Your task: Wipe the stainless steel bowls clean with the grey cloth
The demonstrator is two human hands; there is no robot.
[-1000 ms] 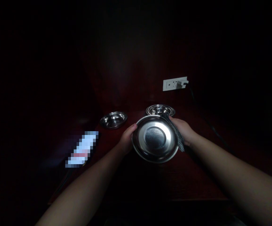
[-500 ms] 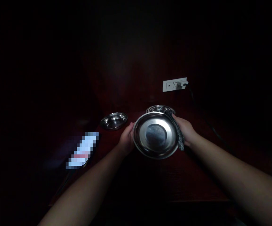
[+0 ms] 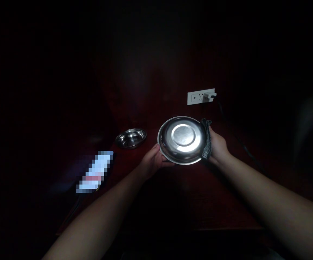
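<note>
A shiny steel dish [image 3: 183, 137] is held up over the table, its underside with a round raised ring turned toward me. My left hand [image 3: 152, 162] grips its lower left rim, thumb at the edge and fingers reaching underneath. At the opposite side, my right hand [image 3: 219, 146] is closed round a dark grey woven cloth [image 3: 206, 139] that wraps the dish's right edge. Most of the right fingers are hidden behind the cloth and dish.
Another steel dish [image 3: 131, 139] sits upright on the dark red table [image 3: 189, 202], left of the hands. A lit phone [image 3: 95, 171], pixelated, lies at the left. On the back wall is a white socket [image 3: 201, 96] with a plug and a dark cable [image 3: 247, 151].
The held dish has risen and tilted back, now covering the stacked dishes seen behind it. My left hand has slid toward its lower rim, and the cloth has moved up along the right edge.
</note>
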